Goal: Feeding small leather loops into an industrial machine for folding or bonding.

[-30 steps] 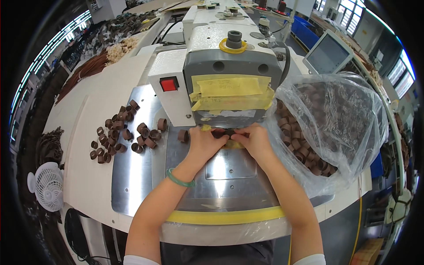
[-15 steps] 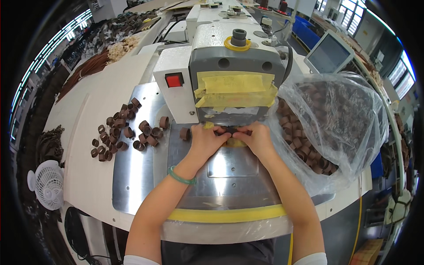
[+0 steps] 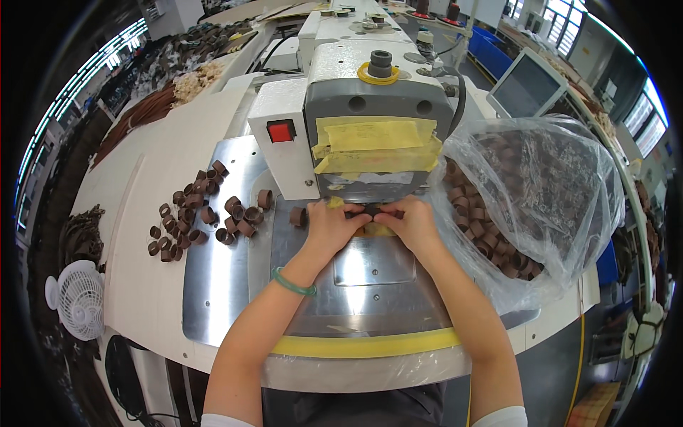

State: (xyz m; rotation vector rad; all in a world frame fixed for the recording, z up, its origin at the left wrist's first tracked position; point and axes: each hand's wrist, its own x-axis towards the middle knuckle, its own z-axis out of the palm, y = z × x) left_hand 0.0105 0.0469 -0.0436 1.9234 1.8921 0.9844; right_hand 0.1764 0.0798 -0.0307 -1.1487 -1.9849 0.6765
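Note:
Beneath the head of a white and grey industrial sewing machine (image 3: 377,103), both my hands meet at a small dark brown piece (image 3: 371,209). My left hand (image 3: 336,226), with a green bangle (image 3: 293,283) on its wrist, pinches the piece's left side. On its right side, the thumb and fingers of my right hand (image 3: 411,224) are closed in the same way. The piece's full shape is partly hidden by my fingers and the machine head; it matches the colour of the loops nearby. One brown loop (image 3: 298,217) stands just left of my left hand on the metal plate (image 3: 375,260).
Several brown loops (image 3: 193,217) lie scattered on the left. A clear plastic bag (image 3: 562,206) full of similar loops rests at the right. Behind it stands a grey screen (image 3: 528,83). A white fan (image 3: 77,300) sits off the table's left edge. Yellow tape (image 3: 366,345) lines the front edge.
My hands stay at nearly the same spot under the machine head, still pinching the piece. The whole view has shifted very slightly; the loops and bag lie as before.

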